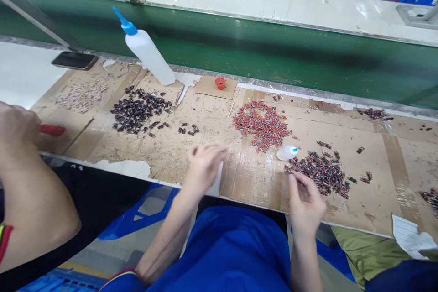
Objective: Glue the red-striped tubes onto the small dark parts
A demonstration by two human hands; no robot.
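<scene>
My left hand (204,166), a little blurred, hovers over the cardboard near its front edge. Its fingers are loosely stretched, the thumb apart, and no object shows in them. My right hand (307,198) pinches a small dark part (288,171) between thumb and forefinger, at the left edge of a pile of black-and-red parts (325,173). Just beyond those fingertips a small white bottle with a blue tip (286,153) lies on its side. Farther back is a pile of small red parts (262,125). Small black parts (137,109) are heaped left of my left hand.
A large white squeeze bottle (150,57) stands tilted at the back, near a red cup (220,83) and a phone (74,60). Pale pieces (82,96) lie at left, beside another person's arm (34,182). A green conveyor belt (239,50) runs behind the cardboard (362,155).
</scene>
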